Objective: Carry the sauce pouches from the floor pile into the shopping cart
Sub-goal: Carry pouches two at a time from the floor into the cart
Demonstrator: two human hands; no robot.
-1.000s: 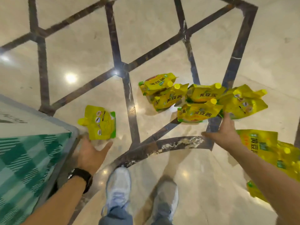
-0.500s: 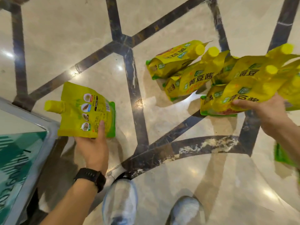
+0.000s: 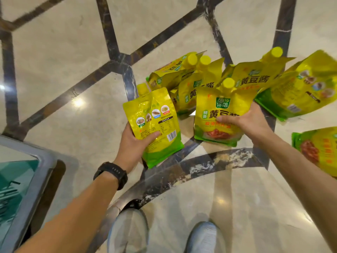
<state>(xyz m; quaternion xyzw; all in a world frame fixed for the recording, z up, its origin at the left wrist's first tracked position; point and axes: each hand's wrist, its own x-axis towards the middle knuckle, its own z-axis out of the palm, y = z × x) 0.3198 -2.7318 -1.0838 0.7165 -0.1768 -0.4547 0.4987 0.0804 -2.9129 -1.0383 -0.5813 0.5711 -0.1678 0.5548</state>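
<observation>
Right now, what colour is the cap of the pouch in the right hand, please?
Yellow cap; head view shows it best.

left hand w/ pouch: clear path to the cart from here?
Probably yes. The left hand grips its pouch above the floor, and the cart sits to its left with nothing showing between them. The right hand, gripping a second pouch, is on the far side.

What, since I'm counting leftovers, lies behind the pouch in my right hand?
Behind the held pouch in the right hand another pouch shows its cap and label; its lower part and anything beneath are hidden.
</observation>
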